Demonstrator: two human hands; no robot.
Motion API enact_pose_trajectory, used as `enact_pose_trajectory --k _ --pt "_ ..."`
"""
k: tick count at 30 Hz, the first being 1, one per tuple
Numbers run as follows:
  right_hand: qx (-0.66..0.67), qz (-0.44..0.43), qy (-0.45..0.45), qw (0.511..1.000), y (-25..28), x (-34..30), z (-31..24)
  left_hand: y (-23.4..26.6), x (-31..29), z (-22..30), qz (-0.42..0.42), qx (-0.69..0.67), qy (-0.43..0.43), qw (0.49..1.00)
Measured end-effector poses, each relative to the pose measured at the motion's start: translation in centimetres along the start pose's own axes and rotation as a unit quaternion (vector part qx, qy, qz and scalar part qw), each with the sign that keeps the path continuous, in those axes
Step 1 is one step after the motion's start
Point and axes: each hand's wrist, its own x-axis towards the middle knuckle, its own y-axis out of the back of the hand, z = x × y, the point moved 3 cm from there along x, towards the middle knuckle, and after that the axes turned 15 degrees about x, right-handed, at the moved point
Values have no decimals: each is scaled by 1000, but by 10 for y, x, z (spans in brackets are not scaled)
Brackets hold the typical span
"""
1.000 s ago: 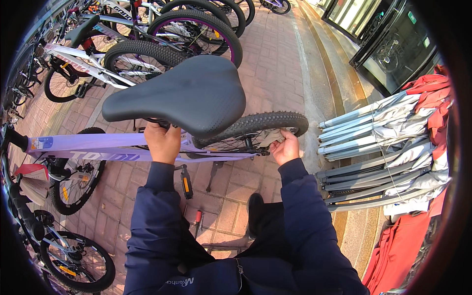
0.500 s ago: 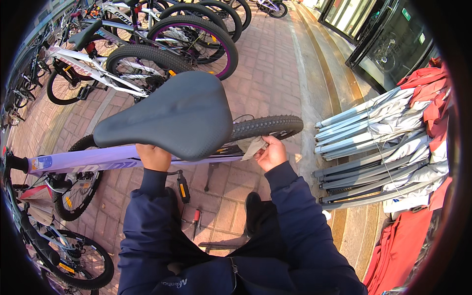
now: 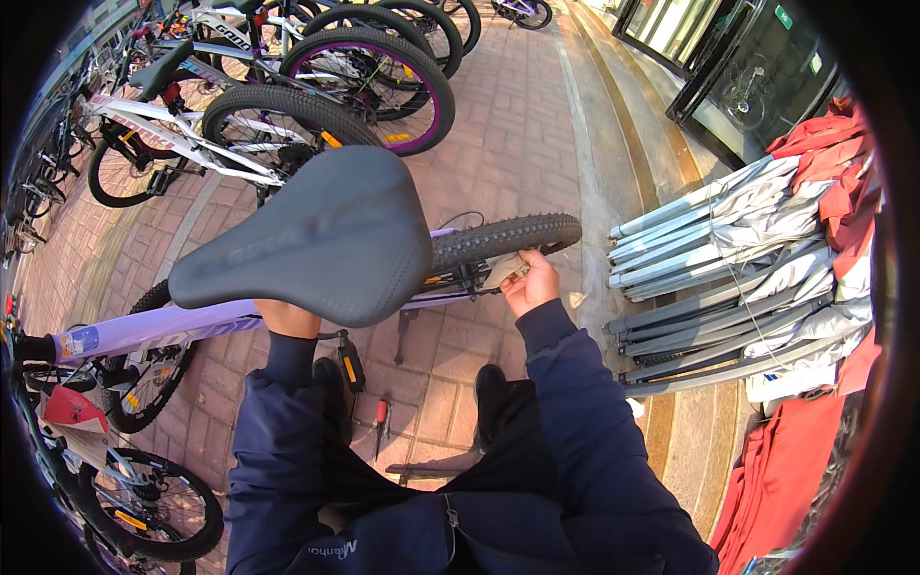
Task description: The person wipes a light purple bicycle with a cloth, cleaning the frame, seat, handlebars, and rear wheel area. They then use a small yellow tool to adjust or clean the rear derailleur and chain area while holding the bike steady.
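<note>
A lilac bicycle frame [image 3: 163, 328] with a black saddle [image 3: 307, 235] stands across the space before me. My left hand [image 3: 287, 318] is under the saddle at the frame; the saddle hides its fingers, so its grip cannot be seen. My right hand [image 3: 532, 285] is closed, pinching a crumpled beige cloth or paper piece [image 3: 504, 272] beside the rear tyre [image 3: 508, 237], close to the wheel's hub. A black pedal [image 3: 353, 369] hangs below the frame, and the kickstand [image 3: 402, 335] reaches down to the paving.
A red-handled screwdriver [image 3: 382, 414] lies on the brick paving between my shoes. Several parked bikes [image 3: 369, 86] fill the upper left. To the right, folded canopy poles [image 3: 709, 287] with red fabric rest on stone steps [image 3: 628, 105] near a glass door [image 3: 757, 86].
My right hand and the beige piece have moved slightly up, in closer under the rear tyre. My left hand has slipped further beneath the saddle. The whole view has shifted a little.
</note>
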Motion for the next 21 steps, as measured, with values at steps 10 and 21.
enact_pose_trajectory --k 10,21 --pt "1 -4 -108 994 -12 -20 37 -6 -3 -2 -20 -69 24 997" --pt "65 -35 -15 997 12 10 -3 -3 -3 -15 -74 96 -39 992"
